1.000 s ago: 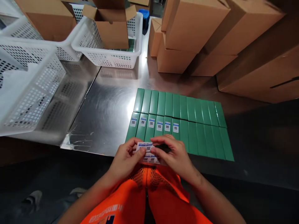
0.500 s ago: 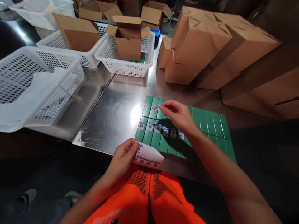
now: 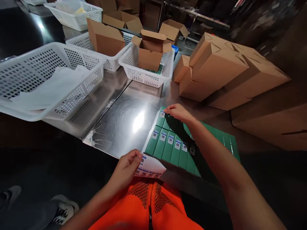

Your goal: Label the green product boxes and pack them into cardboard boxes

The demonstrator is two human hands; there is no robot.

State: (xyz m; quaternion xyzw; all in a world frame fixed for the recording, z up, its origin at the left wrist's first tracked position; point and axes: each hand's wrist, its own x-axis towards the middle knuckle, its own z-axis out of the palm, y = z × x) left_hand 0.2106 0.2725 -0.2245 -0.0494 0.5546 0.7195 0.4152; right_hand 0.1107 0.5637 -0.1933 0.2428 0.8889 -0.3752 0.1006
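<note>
Green boxes (image 3: 172,155) lie side by side in two rows on the steel table. Several in the near row carry a small white label with a blue band and a square code. My left hand (image 3: 129,163) pinches a white sheet of label stickers (image 3: 153,165) at the near edge of the boxes. At the far row's left end, the fingers of my right hand (image 3: 178,112) are closed on the edge of a label sticker (image 3: 162,114), which lies against the leftmost box. My right hand and forearm hide part of both rows.
On the steel table (image 3: 120,118), a white basket (image 3: 91,81) with white sheets stands left. Behind it, another basket (image 3: 148,80) holds an open carton (image 3: 150,59) and green boxes. Stacked brown cartons (image 3: 213,68) line the right side. A person's shoe (image 3: 63,207) shows lower left.
My right hand has brought the label sticker from above the far row down onto its leftmost box. My left hand keeps the sticker sheet. The camera view has shifted.
</note>
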